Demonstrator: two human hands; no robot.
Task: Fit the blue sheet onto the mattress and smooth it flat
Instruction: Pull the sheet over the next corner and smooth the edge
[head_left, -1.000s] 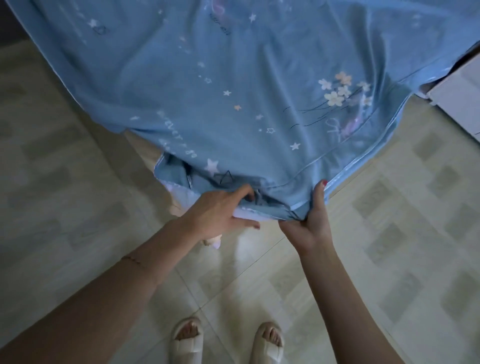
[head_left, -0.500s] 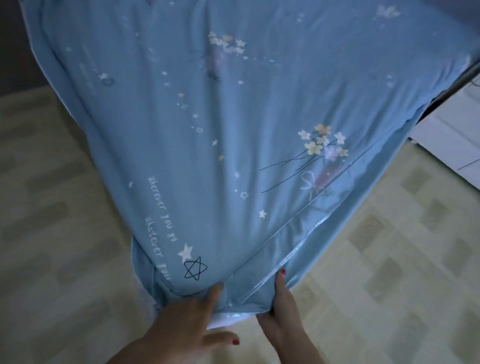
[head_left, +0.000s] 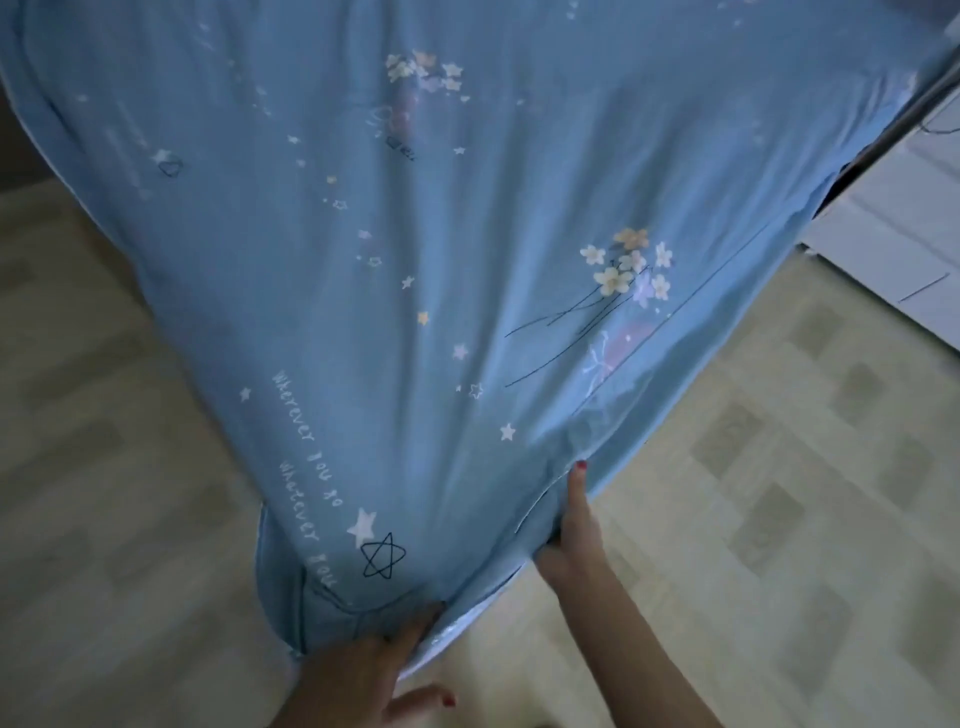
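- Where the mattress corner points at the viewer, the sheet (head_left: 415, 312) covers it, stretched taut.
- Left hand (head_left: 358, 675): fingers pinch the sheet at the corner tip.
- Right hand (head_left: 574, 540): fingers grip the sheet hem, thumb on top.
- Tiled floor (head_left: 753, 519) lies below.

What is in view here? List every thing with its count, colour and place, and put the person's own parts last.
blue sheet: one, light blue printed with stars, flowers and white script, stretched over the near mattress corner.
mattress: one, only a pale sliver showing under the sheet's hem at the near corner.
floor: one, beige tiles with grey-green squares, both sides of the bed.
white furniture: one, white, far right edge.
left hand: one, bottom centre, its grip on the sheet at the corner.
right hand: one, red-painted thumbnail, holding the sheet's right edge.
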